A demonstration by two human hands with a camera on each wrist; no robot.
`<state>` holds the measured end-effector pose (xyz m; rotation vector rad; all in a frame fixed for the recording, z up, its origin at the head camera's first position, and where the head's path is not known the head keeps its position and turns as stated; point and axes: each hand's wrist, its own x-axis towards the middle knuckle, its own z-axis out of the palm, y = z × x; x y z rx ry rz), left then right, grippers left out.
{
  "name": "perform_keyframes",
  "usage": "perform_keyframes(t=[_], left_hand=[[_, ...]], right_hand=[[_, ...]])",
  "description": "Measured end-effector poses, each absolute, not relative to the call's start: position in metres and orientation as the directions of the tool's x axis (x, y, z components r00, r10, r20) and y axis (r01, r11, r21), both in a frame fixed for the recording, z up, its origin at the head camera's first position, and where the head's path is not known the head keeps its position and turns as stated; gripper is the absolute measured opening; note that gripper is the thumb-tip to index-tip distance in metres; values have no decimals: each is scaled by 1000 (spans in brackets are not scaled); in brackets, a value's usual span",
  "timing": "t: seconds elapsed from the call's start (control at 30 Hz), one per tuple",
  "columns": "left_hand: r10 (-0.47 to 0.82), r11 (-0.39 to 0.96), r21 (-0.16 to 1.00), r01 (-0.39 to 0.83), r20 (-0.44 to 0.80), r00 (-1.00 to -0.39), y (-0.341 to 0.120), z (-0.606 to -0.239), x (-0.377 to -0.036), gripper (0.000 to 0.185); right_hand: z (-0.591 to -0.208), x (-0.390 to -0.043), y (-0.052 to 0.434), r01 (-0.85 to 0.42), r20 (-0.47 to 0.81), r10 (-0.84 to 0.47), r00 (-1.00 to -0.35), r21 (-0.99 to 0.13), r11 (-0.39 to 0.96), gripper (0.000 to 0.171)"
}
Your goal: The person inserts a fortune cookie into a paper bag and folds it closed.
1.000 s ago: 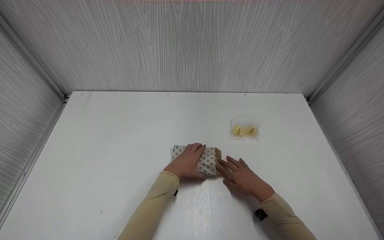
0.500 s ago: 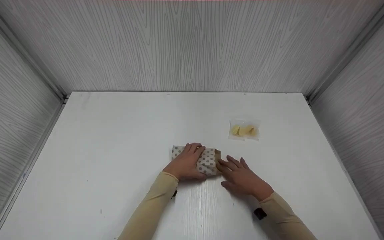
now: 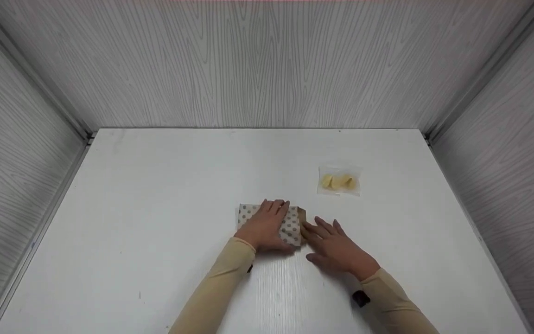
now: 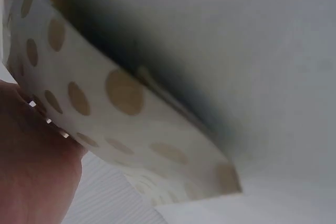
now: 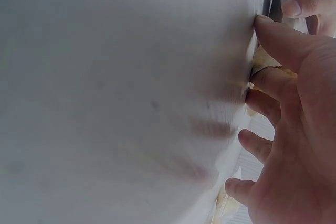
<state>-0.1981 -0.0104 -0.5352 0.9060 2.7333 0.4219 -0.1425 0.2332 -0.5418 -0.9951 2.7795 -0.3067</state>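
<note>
Dotted paper packet (image 3: 290,222) already folded; left hand (image 3: 267,227) presses it flat, right hand (image 3: 336,248) fingers spread, touching its edge. Clear snack bag (image 3: 340,181) untouched on worktop (image 3: 155,208).

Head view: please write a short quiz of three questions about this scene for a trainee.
1. True or false: the left hand lies flat on the dotted paper packet.
2. What holds the yellow pieces on the white table? A) a bowl B) a clear plastic bag C) a box
3. Which hand is nearer to that bag?

Key: 1 true; 2 B; 3 the right hand.
</note>
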Motion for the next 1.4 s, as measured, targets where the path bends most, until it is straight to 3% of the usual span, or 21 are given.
perform_keyframes(t=[0.23, 0.63, 1.0, 1.4], left_hand=[[618, 767, 318, 557, -136, -774, -7, -534, -200, 118], [627, 720, 426, 548, -59, -777, -12, -531, -203, 99], [635, 723, 385, 574, -43, -771, -10, -535, -205, 106], [632, 713, 422, 560, -43, -774, -12, -536, -206, 109]], right_hand=[[-543, -142, 232, -602, -81, -639, -765, -263, 754, 69], [-539, -140, 232, -587, -114, -631, -768, -270, 763, 69], [-540, -141, 233, -570, -136, -620, -773, -283, 772, 71], [-541, -141, 235, -577, -167, -641, -749, -309, 756, 72]])
